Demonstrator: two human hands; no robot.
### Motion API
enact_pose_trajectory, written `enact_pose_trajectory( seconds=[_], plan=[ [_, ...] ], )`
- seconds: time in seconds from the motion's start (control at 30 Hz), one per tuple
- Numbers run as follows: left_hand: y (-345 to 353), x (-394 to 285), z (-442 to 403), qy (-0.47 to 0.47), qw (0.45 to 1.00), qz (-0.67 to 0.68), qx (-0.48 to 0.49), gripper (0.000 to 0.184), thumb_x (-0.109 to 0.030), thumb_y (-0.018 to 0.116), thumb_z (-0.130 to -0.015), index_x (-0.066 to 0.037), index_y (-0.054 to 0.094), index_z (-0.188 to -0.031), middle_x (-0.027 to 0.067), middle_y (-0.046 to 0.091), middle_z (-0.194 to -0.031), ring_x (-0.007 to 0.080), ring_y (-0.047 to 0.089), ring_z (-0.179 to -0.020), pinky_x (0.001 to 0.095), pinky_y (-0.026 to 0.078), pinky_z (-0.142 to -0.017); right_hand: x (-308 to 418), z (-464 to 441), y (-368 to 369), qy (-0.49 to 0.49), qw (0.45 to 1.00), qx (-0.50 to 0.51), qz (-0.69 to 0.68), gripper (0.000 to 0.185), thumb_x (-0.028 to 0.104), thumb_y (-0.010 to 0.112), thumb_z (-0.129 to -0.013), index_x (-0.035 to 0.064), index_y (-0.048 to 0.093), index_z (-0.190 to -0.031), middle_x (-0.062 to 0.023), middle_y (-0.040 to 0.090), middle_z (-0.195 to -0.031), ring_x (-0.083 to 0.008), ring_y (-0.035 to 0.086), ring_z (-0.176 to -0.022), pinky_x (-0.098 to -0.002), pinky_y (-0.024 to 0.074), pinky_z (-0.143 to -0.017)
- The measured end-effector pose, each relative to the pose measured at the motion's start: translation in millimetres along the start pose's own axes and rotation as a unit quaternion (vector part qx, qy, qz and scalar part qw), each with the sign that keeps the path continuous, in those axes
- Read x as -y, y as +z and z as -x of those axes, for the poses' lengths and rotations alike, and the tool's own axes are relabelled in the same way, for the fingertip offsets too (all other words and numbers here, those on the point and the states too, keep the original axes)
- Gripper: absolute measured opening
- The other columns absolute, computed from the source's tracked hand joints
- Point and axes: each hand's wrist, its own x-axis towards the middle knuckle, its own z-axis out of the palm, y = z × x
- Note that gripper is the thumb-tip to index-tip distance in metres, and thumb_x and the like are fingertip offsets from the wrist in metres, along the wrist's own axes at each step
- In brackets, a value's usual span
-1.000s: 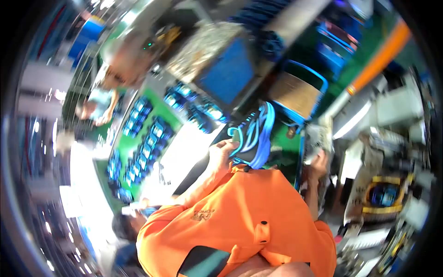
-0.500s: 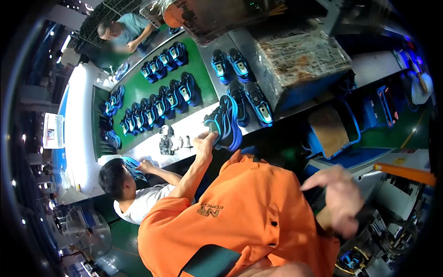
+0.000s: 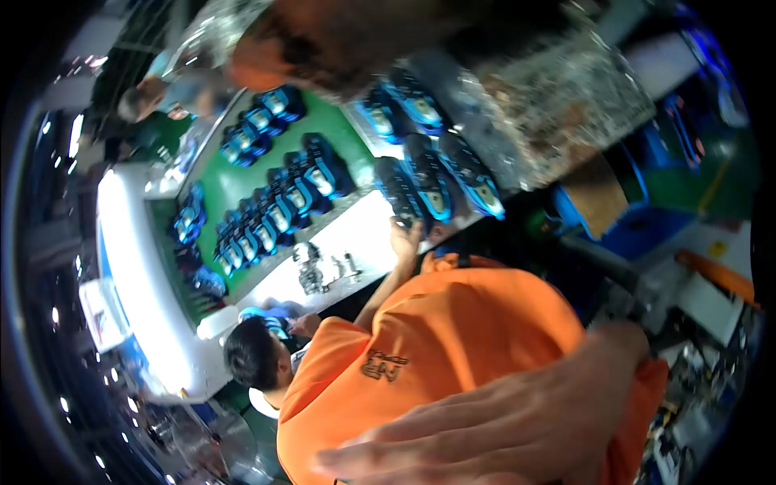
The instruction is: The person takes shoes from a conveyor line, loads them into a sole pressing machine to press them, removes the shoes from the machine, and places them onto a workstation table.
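Note:
A black and blue sneaker (image 3: 398, 192) stands at the near end of a small group of sneakers on the bench. My left hand (image 3: 406, 238) grips the end of it nearest me, fingers closed around that end. Beside it on the right are two matching sneakers (image 3: 427, 179), (image 3: 471, 176). Large and close to the camera, my right hand (image 3: 501, 420) stretches flat across the front of my orange shirt (image 3: 461, 323), holding nothing that I can see. Its edges are somewhat blurred.
Rows of sneakers (image 3: 279, 202) stand on a green surface (image 3: 212, 182). Small metal parts (image 3: 309, 269) lie on the white strip. A plastic-wrapped box (image 3: 566, 105) is at back right. One person (image 3: 257, 353) sits at left, another (image 3: 174, 95) farther back.
My left hand has brought the sneaker from a raised, tilted position over the edge down beside the others. My right hand has swung from the right side across my front. The view has shifted.

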Motion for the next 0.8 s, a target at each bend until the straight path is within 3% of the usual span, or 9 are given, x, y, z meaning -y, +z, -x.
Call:
enact_pose_trajectory(
  seconds=[0.13, 0.23, 0.3, 0.33, 0.37, 0.5, 0.57, 0.63, 0.8],
  plan=[
    [-15.7, -43.3, 8.7, 0.056, 0.991, 0.124, 0.015, 0.065, -0.019, 0.076, -0.075, 0.005, 0.041, -0.124, 0.0189, 0.055, -0.108, 0.0240, 0.059, -0.092, 0.0325, 0.048, -0.081, -23.1, -2.3, -5.9, -0.188, 0.979, 0.014, -0.078, 0.095, 0.065, 0.056, -0.081, -0.0117, 0.036, -0.133, -0.0319, 0.039, -0.139, -0.0432, 0.041, -0.129, -0.0505, 0.0379, -0.104],
    [-5.5, -85.0, 16.4, 0.131, 0.959, 0.250, -0.001, 0.072, -0.019, 0.076, -0.077, 0.005, 0.037, -0.132, 0.0196, 0.053, -0.118, 0.0238, 0.057, -0.100, 0.0319, 0.047, -0.086, 2.2, 4.0, 1.7, -0.193, 0.959, -0.044, -0.205, 0.096, 0.071, 0.052, -0.078, -0.0118, 0.045, -0.127, -0.0316, 0.046, -0.133, -0.0464, 0.046, -0.123, -0.0533, 0.0429, -0.098],
    [23.6, -91.6, 9.9, 0.106, 0.978, 0.181, -0.015, 0.080, -0.020, 0.077, -0.075, 0.005, 0.033, -0.137, 0.0218, 0.051, -0.126, 0.0281, 0.057, -0.107, 0.0349, 0.045, -0.093, 24.0, 8.5, -18.6, -0.119, 0.972, 0.005, -0.201, 0.091, 0.069, 0.053, -0.079, -0.0118, 0.049, -0.122, -0.0312, 0.050, -0.129, -0.0460, 0.050, -0.119, -0.0522, 0.0457, -0.094],
    [45.5, -87.6, 0.2, 0.140, 0.986, -0.008, -0.087, 0.092, -0.027, 0.079, -0.071, 0.005, 0.028, -0.140, 0.0263, 0.047, -0.131, 0.0375, 0.056, -0.111, 0.0413, 0.042, -0.098, 36.3, 11.4, -34.9, -0.078, 0.979, 0.030, -0.186, 0.089, 0.068, 0.053, -0.080, -0.0117, 0.051, -0.119, -0.0310, 0.052, -0.126, -0.0458, 0.052, -0.117, -0.0517, 0.0470, -0.093],
    [51.7, -106.5, 0.1, 0.042, 0.998, 0.034, -0.042, 0.099, -0.030, 0.080, -0.067, 0.004, 0.024, -0.142, 0.0278, 0.046, -0.132, 0.0431, 0.054, -0.112, 0.0454, 0.042, -0.098, 49.3, 13.3, -51.9, -0.039, 0.984, 0.056, -0.166, 0.087, 0.067, 0.054, -0.080, -0.0117, 0.053, -0.117, -0.0308, 0.053, -0.124, -0.0456, 0.053, -0.115, -0.0512, 0.0484, -0.091],
    [88.1, -93.7, -13.8, -0.006, 0.993, -0.076, -0.093, 0.086, -0.020, 0.074, -0.068, -0.005, 0.028, -0.140, 0.0263, 0.053, -0.121, 0.0444, 0.055, -0.108, 0.0481, 0.046, -0.093, 103.0, 30.5, -78.5, 0.098, 0.995, -0.012, 0.022, 0.066, 0.054, 0.058, -0.086, -0.0111, 0.065, -0.097, -0.0294, 0.063, -0.108, -0.0417, 0.065, -0.096, -0.0456, 0.0559, -0.077],
    [91.7, -77.3, -6.6, 0.005, 0.992, -0.072, -0.102, 0.079, -0.018, 0.073, -0.069, -0.008, 0.033, -0.137, 0.0244, 0.055, -0.119, 0.0432, 0.058, -0.105, 0.0489, 0.047, -0.090, 102.2, 35.8, -107.0, 0.054, 0.987, 0.138, -0.055, 0.052, 0.042, 0.062, -0.086, -0.0099, 0.064, -0.091, -0.0296, 0.064, -0.104, -0.0409, 0.066, -0.092, -0.0444, 0.0563, -0.074],
    [88.9, -88.6, 12.9, -0.020, 0.993, -0.076, -0.083, 0.079, -0.019, 0.074, -0.069, -0.007, 0.033, -0.136, 0.0235, 0.057, -0.116, 0.0420, 0.059, -0.103, 0.0484, 0.047, -0.089, 101.1, 59.5, -97.0, 0.041, 0.996, 0.070, -0.031, 0.046, 0.039, 0.061, -0.089, -0.0070, 0.063, -0.089, -0.0322, 0.064, -0.098, -0.0442, 0.065, -0.090, -0.0474, 0.0555, -0.073],
    [116.8, -65.9, 30.6, -0.045, 0.990, -0.088, -0.101, 0.088, -0.025, 0.077, -0.068, -0.009, 0.026, -0.138, 0.0264, 0.054, -0.118, 0.0465, 0.058, -0.101, 0.0528, 0.049, -0.084, 102.3, 78.1, -86.7, 0.001, 0.957, -0.007, -0.288, 0.032, 0.033, 0.061, -0.091, 0.0011, 0.063, -0.094, -0.0414, 0.059, -0.096, -0.0523, 0.061, -0.085, -0.0544, 0.0515, -0.076]
  ],
)
